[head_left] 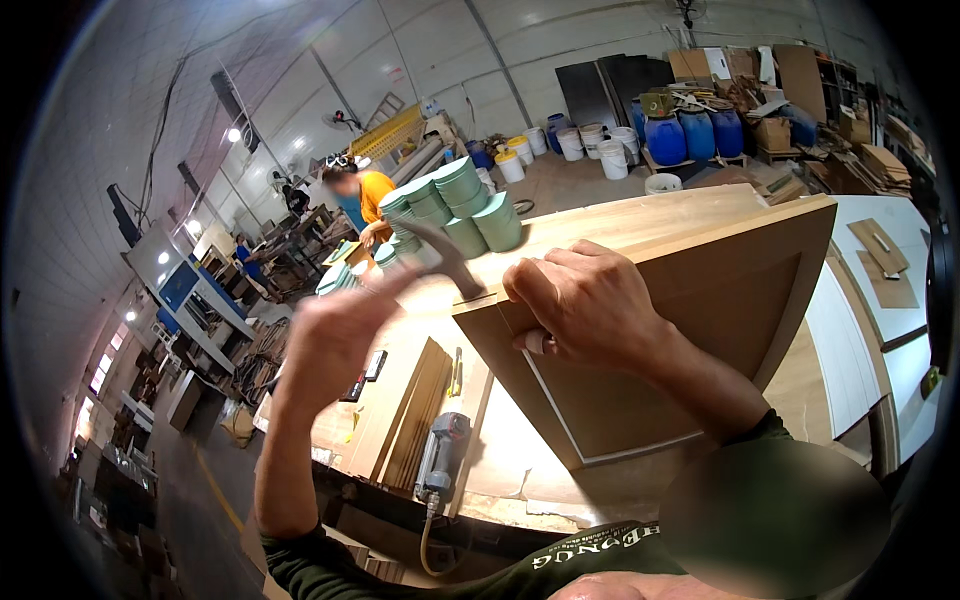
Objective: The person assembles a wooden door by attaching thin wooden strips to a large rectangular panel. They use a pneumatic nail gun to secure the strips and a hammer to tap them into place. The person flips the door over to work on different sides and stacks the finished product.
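Note:
My left hand [340,325], blurred by motion, is closed round the handle of a hammer [457,268]. The hammer's head is at the near left corner of a framed wooden panel [640,370] that stands tilted on edge on the bench. Whether the head touches the wood, I cannot tell. Close beside it, my right hand [590,305] grips the panel's top edge, fingers curled over and thumb against the face. A white wrap [538,342] circles the thumb. A pale strip [560,415] runs along the panel's inner edge.
Stacks of round green pieces [460,205] stand behind the panel. A grey air tool with a hose [440,455], wooden strips [405,405] and a yellow cutter [455,372] lie on the near bench. A person in orange [375,195] works beyond. Blue barrels [690,138] are at the back.

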A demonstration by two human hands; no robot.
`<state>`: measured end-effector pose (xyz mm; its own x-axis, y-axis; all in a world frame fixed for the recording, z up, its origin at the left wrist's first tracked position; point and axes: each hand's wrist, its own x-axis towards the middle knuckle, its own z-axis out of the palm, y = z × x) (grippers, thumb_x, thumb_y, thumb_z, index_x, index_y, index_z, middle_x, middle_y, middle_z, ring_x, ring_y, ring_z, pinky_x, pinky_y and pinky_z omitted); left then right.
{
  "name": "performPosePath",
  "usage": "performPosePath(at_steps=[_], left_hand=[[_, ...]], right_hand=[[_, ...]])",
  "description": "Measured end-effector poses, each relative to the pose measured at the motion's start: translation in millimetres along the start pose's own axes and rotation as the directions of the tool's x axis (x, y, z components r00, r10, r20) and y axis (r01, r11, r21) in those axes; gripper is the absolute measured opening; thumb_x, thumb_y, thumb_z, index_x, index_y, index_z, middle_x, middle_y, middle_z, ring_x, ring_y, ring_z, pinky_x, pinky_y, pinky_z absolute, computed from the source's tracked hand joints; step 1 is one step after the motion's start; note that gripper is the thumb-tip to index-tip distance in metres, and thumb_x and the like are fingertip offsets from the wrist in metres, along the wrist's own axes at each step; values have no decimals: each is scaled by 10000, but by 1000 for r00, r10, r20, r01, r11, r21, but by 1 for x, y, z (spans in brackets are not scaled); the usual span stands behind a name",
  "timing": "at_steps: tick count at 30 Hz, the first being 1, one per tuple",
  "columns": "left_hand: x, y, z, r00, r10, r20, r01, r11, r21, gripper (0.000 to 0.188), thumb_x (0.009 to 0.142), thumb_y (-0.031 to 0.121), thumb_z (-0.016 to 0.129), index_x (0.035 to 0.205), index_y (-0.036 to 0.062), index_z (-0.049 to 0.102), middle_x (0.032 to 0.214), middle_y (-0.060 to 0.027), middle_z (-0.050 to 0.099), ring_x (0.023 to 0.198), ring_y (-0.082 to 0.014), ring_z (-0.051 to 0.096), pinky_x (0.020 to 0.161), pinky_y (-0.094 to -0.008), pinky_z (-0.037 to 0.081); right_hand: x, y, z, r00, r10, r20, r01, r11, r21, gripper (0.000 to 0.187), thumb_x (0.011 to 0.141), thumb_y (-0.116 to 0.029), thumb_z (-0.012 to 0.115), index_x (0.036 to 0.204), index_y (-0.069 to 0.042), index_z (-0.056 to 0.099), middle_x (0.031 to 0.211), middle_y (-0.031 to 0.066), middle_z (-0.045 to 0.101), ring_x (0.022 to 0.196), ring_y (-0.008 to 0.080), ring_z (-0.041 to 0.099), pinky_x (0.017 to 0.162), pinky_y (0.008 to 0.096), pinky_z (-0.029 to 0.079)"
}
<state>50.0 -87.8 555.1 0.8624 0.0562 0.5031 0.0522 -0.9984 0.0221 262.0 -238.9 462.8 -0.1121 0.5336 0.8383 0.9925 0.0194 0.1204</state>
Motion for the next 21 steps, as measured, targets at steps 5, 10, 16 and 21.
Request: performPosePath(at_steps=[5,10,16,21], left_hand=[[1,-3,3,994,4,-105,-16,994,-112,446,854,-9,598,1286,96,594,856,-137,703,659,-137,649,629,-293,521],[1,-5,1,993,20,-119,-28,998,-62,416,892,40,585,1306,84,573,896,-107,711,686,-124,644,631,-267,509],[-1,1,-7,988,-118,-97,102,983,-152,432,883,-5,561,1302,97,583,886,-74,727,602,-70,550,571,-233,474],[-1,-8,6,990,-27,-140,1,983,-182,451,886,-15,557,1323,96,560,915,-99,727,660,-85,597,616,-260,490]], right_hand=[[-1,1,-1,1000,-8,18,8,1000,12,585,597,-339,827,978,-113,445,740,42,583,735,233,637,697,367,485],[-1,0,1,1000,-10,-17,10,1000,20,578,598,-334,828,977,-115,450,743,43,585,729,234,636,701,364,487],[0,3,1,1000,-6,-5,7,1000,7,583,600,-338,827,981,-114,448,742,43,586,727,233,634,695,365,487],[0,1,0,1000,-3,-7,3,1000,12,576,596,-342,830,974,-109,463,729,39,591,722,227,632,693,368,484]])
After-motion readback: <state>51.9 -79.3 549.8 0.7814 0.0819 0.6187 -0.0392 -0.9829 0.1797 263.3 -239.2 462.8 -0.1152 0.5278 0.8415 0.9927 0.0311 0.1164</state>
